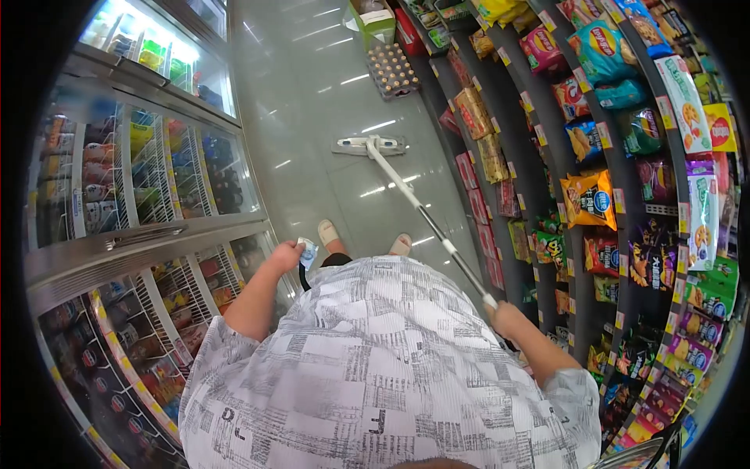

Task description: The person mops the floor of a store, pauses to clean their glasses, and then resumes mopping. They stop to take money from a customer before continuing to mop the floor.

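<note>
A flat mop (402, 186) slants across the aisle, its white and metal pole running from near my right side out to the floor ahead. My right hand (506, 319) is wrapped around the pole's upper end. The mop head (370, 146) rests flat on the grey floor, beyond my feet. On the other side, my left hand (288, 255) is closed on a small crumpled packet (308, 252), whitish and light blue, held beside my hip. Its exact kind is not clear.
Glass-door coolers (148, 242) with drinks line the left side. Shelves of bagged snacks (590, 199) stand along the right. A pack of bottles (392, 70) sits on the floor ahead, next to a green and white box (373, 22). My slippers (327, 232) are on the shiny floor.
</note>
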`<act>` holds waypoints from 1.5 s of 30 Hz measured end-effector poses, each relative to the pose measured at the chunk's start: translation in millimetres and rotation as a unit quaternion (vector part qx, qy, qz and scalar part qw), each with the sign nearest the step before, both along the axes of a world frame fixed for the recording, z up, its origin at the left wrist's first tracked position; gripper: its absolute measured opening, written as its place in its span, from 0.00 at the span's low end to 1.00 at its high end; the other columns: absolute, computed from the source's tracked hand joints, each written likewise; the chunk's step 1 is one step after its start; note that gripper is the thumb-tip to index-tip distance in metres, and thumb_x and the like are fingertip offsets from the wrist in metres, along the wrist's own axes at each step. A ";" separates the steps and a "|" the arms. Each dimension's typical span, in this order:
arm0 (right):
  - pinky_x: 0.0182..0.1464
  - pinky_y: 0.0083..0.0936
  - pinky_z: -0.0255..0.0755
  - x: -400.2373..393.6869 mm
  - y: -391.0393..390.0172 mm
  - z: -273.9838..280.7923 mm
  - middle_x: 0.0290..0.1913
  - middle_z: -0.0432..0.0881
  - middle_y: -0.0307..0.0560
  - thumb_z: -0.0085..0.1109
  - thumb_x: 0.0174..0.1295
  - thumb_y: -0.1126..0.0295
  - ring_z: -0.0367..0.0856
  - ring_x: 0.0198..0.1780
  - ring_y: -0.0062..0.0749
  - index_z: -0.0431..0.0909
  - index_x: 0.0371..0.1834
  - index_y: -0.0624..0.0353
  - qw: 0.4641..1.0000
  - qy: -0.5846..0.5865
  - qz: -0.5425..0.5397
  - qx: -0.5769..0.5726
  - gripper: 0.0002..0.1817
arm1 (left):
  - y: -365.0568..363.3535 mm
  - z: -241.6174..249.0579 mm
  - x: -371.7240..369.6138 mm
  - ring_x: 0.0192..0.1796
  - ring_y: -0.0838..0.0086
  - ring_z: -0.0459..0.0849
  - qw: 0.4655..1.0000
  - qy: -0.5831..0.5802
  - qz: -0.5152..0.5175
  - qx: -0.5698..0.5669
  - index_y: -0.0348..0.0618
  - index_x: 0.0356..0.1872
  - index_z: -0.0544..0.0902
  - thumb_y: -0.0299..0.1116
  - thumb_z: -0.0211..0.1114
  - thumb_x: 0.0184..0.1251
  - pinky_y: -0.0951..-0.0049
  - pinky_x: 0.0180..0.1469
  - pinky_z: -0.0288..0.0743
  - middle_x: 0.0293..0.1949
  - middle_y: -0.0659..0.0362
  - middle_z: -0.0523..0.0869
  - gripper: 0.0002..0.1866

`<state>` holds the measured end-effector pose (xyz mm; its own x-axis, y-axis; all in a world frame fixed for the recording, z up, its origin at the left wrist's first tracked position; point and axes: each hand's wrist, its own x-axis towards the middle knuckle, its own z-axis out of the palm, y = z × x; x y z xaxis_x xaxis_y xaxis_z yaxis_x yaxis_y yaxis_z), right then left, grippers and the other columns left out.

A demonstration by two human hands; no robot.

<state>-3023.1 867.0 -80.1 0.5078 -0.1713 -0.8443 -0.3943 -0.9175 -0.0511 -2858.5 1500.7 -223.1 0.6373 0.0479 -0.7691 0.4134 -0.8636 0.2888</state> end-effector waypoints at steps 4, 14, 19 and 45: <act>0.38 0.48 0.81 104.6 56.2 1.0 0.30 0.85 0.66 0.47 0.78 0.46 0.87 0.28 0.54 0.82 0.43 0.76 0.993 0.083 -0.016 0.086 0.35 | -21.8 10.9 20.0 0.49 0.54 0.89 0.998 -0.063 0.008 -0.025 0.34 0.50 0.87 0.51 0.59 0.77 0.59 0.55 0.79 0.44 0.43 0.91 0.26; 0.28 0.34 0.77 340.7 200.7 -24.7 0.28 0.80 0.47 0.63 0.71 0.52 0.81 0.25 0.34 0.81 0.55 0.67 0.930 0.034 -0.170 0.324 0.25 | -71.1 84.0 168.7 0.43 0.76 0.82 0.951 -0.180 0.088 -0.238 0.37 0.52 0.87 0.47 0.59 0.80 0.71 0.50 0.76 0.39 0.57 0.88 0.22; 0.42 0.28 0.81 425.0 322.4 106.2 0.50 0.79 0.46 0.67 0.71 0.61 0.84 0.44 0.31 0.61 0.79 0.53 0.622 0.053 -0.360 0.693 0.36 | -76.8 101.0 311.6 0.46 0.72 0.82 0.820 -0.237 0.302 -0.425 0.44 0.57 0.86 0.51 0.47 0.85 0.69 0.57 0.74 0.51 0.58 0.89 0.25; 0.36 0.44 0.78 562.0 548.9 175.3 0.27 0.83 0.47 0.69 0.57 0.59 0.86 0.31 0.43 0.83 0.29 0.57 0.659 -0.511 0.151 0.531 0.12 | 35.0 197.8 416.7 0.27 0.82 0.68 0.862 -0.058 0.271 -0.425 0.47 0.32 0.80 0.52 0.58 0.79 0.77 0.32 0.59 0.26 0.65 0.78 0.20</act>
